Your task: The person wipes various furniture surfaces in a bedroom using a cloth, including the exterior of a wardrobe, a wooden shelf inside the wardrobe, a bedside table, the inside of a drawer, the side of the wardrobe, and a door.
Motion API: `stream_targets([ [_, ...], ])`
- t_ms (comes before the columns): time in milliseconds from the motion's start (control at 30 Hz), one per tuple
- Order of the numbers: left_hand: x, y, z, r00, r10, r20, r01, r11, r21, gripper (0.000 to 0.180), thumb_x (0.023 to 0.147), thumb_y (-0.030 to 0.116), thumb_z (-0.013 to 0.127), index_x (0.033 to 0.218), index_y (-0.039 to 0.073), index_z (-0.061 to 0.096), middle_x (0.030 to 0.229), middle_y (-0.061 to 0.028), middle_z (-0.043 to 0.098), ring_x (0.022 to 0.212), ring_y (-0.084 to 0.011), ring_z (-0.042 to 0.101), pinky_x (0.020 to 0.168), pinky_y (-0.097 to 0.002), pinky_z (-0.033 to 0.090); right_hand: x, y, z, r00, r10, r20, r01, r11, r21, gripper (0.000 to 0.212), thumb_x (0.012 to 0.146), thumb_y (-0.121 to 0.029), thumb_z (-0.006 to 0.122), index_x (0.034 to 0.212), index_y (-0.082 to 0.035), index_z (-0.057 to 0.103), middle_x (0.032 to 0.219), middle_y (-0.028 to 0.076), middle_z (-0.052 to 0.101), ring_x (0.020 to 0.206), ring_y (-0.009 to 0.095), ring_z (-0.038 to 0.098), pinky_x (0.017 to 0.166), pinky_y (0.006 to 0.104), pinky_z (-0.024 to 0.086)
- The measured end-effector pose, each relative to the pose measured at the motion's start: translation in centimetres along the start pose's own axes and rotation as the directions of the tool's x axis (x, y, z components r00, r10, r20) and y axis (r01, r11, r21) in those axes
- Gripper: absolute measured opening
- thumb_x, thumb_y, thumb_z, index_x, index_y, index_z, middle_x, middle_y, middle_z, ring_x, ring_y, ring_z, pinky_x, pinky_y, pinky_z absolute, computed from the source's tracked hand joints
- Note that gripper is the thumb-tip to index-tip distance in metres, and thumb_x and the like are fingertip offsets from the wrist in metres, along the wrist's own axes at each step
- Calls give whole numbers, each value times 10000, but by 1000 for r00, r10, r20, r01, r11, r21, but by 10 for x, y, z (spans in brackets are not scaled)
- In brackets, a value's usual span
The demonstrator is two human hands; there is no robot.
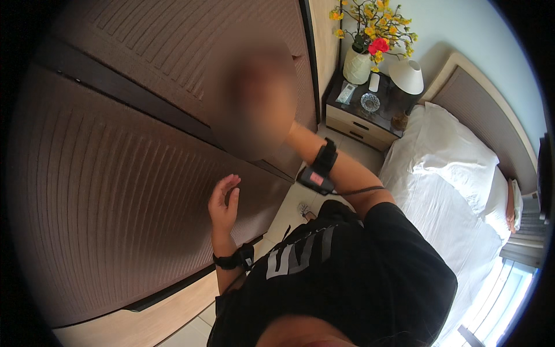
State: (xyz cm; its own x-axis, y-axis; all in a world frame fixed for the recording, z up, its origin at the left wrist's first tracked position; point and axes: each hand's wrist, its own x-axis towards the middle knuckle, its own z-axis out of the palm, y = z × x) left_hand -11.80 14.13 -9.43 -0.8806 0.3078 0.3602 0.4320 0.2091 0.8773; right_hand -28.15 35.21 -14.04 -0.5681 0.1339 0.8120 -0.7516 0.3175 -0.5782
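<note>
My left hand (223,198) is raised in front of the lower brown ribbed wardrobe door (127,214). Its fingers are slightly curled, the thumb stands apart, and nothing is in it. My right arm (347,170) stretches forward and across to the left, toward the upper brown ribbed panel (156,34). A round blurred patch covers my right hand (263,87), so its fingers and anything they hold or touch cannot be made out. A dark strip (133,87) runs between the two ribbed panels. Both wrists wear black straps with small devices.
Beyond my right arm stands a nightstand (338,114) bearing a flower vase (356,66), a white lamp (407,77), a glass ashtray (370,102) and small white items. A bed (416,191) with white bedding and pillows (454,144) fills the right. Light tiles (289,208) cover the floor.
</note>
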Motion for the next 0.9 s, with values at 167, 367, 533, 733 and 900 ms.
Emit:
stream_targets([
  [167,39,25,4,959,257,-123,-214,935,282,261,848,-38,507,1108,-28,528,1113,-160,557,1000,-246,570,875,-342,462,27,-106,-11,955,-253,155,250,967,37,254,741,-59,605,990,-75,560,1142,118,474,934,314,466,834,392,388],
  [367,41,37,19,889,339,-308,-194,888,418,283,824,-50,508,1106,-36,521,1149,-178,525,1031,-264,551,865,-355,479,61,-59,-22,963,-268,10,267,960,-81,230,718,-10,538,937,-64,585,1085,114,535,890,299,494,803,377,399],
  [533,37,65,45,856,289,-428,-24,850,526,312,828,-41,510,1139,-18,506,1203,-182,494,1062,-262,535,865,-350,478,107,24,-77,978,-17,-209,-45,957,-287,271,753,16,537,1017,-39,550,1184,194,467,1095,368,415,922,460,337],
  [733,48,69,64,830,285,-480,59,810,584,350,833,-12,527,1181,3,488,1251,-177,471,1085,-258,524,853,-343,484,101,112,-96,845,215,-489,-292,953,-86,273,790,-28,562,1060,-3,533,1151,187,463,1058,337,442,902,432,350],
  [900,70,81,74,827,310,-469,88,752,653,361,836,30,544,1192,6,489,1271,-164,463,1129,-267,493,896,-364,446,77,-10,-73,927,368,76,-369,854,366,130,735,-67,592,849,-6,583,821,134,561,792,291,522,735,404,420],
])
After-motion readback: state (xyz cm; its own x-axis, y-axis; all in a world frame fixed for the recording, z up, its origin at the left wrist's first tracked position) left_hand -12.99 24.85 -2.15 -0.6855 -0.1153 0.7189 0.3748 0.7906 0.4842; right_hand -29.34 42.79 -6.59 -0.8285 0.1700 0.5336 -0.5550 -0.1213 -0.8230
